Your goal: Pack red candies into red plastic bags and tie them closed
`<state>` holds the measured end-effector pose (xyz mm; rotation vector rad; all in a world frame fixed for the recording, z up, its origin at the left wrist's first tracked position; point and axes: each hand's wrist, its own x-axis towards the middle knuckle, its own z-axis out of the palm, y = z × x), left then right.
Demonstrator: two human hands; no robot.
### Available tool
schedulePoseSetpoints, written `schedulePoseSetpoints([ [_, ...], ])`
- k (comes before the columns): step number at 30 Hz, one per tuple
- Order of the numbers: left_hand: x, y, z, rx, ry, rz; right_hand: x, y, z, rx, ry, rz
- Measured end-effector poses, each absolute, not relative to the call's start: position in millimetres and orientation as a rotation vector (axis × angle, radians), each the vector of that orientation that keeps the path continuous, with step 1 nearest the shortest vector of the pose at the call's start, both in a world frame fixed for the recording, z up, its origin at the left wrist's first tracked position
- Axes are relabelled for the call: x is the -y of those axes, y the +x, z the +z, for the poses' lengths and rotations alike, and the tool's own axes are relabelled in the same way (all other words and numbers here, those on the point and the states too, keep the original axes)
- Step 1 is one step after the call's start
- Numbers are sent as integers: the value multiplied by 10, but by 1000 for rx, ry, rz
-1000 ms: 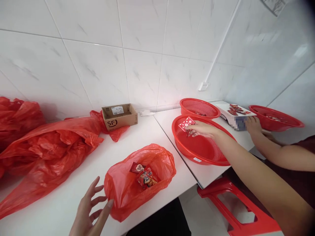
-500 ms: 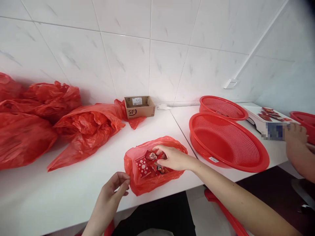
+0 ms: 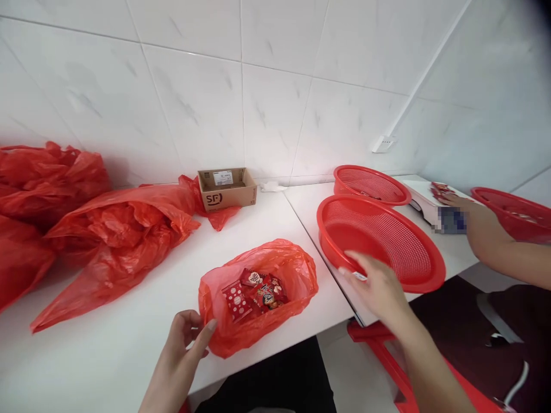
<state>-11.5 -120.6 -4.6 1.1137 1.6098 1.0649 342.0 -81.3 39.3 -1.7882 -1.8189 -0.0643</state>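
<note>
A red plastic bag [image 3: 297, 312] lies with its mouth wide on the white table, in front of me. Inside it are several small red snack packets [image 3: 262, 291]. My left hand [image 3: 189, 344] pinches the bag's left rim between thumb and bent fingers. My right hand [image 3: 379, 284] is over the near rim of a large red plastic basket [image 3: 413, 252], fingers apart and nothing in them. It partly covers the basket's white label; whether it touches the rim I cannot tell.
Several full red bags [image 3: 116, 229] stand at the left. By the wall sits a small SF cardboard box [image 3: 228, 195]. Behind the large basket is another red basket [image 3: 379, 189]. On the right, a co-worker's hand [image 3: 462, 203] reaches over packets on a scale [image 3: 426, 198].
My right hand has come out of the bag and moved right to the large basket. My left hand remains at the bag's rim. The co-worker's hand has moved onto the packets on the scale.
</note>
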Motion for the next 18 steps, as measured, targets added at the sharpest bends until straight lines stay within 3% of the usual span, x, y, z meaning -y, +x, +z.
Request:
schedulePoseSetpoints([
  [8, 1070, -148, -198, -1612, 1024, 1083, 1311, 3218, -123, 1824, -1782, -99],
  [12, 1058, -158, -180, -1603, 1061, 1043, 1197, 3282, 81, 1793, -1786, -71],
  [18, 1140, -168, -20, -1546, 1111, 1040, 600, 3678, 628, 1914, -1955, 419],
])
